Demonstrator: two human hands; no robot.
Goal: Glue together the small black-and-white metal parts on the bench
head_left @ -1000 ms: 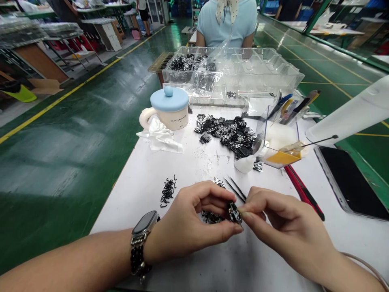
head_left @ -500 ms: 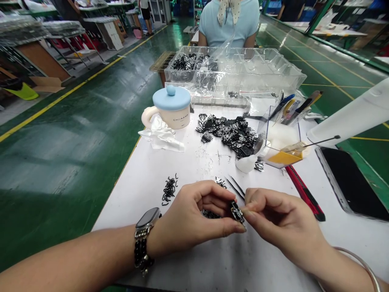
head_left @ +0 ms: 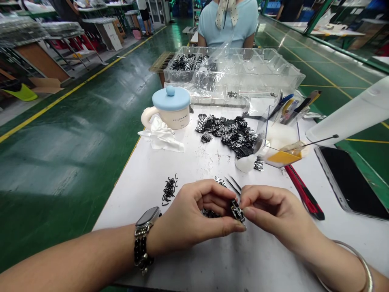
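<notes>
My left hand (head_left: pixel 194 213), with a watch on its wrist, pinches a small black part with metal pieces (head_left: pixel 237 211) between thumb and fingers. The thumb and forefinger of my right hand (head_left: pixel 273 211) are pressed together at the part's right edge; whatever is between them is hidden. Behind my right fingers lie the tips of dark tweezers (head_left: pixel 233 184). A little heap of small black curved pieces (head_left: pixel 169 190) lies left of my left hand. Small shiny metal pieces (head_left: pixel 220 181) show just past my left knuckles, and other small dark pieces (head_left: pixel 212 213) lie under that hand.
Farther back are a pile of black-and-metal parts (head_left: pixel 237 136), a lidded mug (head_left: pixel 174 111), crumpled tissue (head_left: pixel 161 136) and a clear divided tray (head_left: pixel 258 77). Rightward stand a pen holder (head_left: pixel 282 150), a red cutter (head_left: pixel 304 192) and a phone (head_left: pixel 354 182). A person (head_left: pixel 227 24) sits opposite.
My right hand has shifted slightly left and up, its fingertips closer against the part. My left hand keeps its hold almost unmoved.
</notes>
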